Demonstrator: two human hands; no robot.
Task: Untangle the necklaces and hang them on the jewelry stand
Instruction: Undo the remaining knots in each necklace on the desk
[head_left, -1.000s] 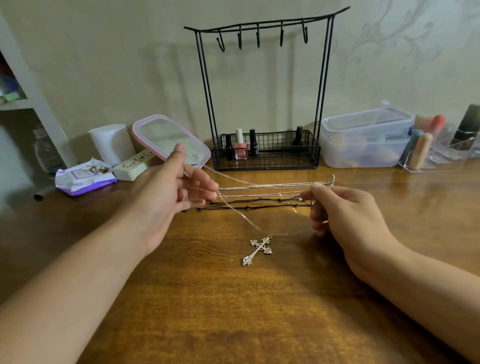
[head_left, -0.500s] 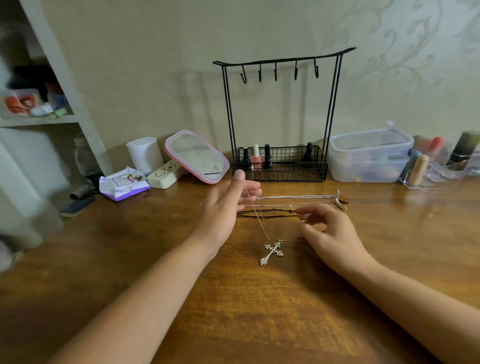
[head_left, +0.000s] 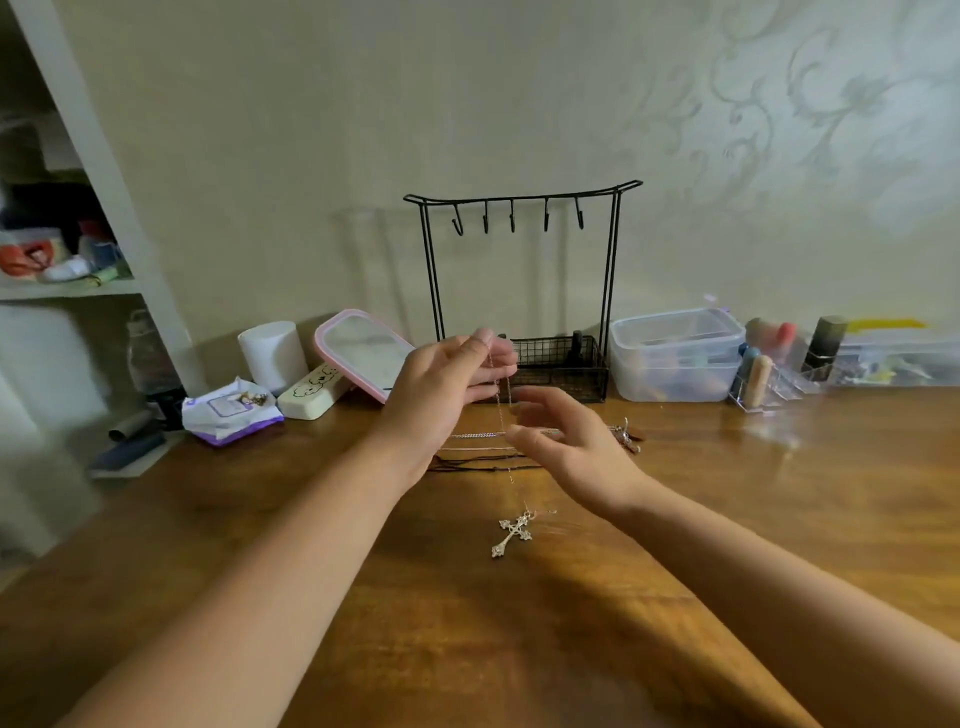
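My left hand (head_left: 451, 384) is raised in front of the black wire jewelry stand (head_left: 522, 200) and pinches a thin silver chain (head_left: 500, 415). The chain hangs down to a silver cross pendant (head_left: 512, 533) lying on the wooden table (head_left: 467, 623). My right hand (head_left: 566, 447) hovers just right of the chain with fingers spread and loosely bent, holding nothing. Under both hands lie other necklaces: silver chains (head_left: 478, 435) stretched sideways and a black cord (head_left: 467, 465). Their clasps (head_left: 626, 439) lie to the right. All the stand's hooks are bare.
A pink-framed mirror (head_left: 363, 353), white cylinder (head_left: 272, 353), cream case (head_left: 311, 395) and wipes pack (head_left: 228, 413) sit at the back left. A clear lidded box (head_left: 675, 353) and cosmetics organiser (head_left: 769, 374) stand at the back right. A white shelf (head_left: 78, 280) is far left.
My left hand rose toward the stand, lifting the cross necklace's chain. My right hand let go of the chains' ends and opened beside the hanging chain. The camera tilted up.
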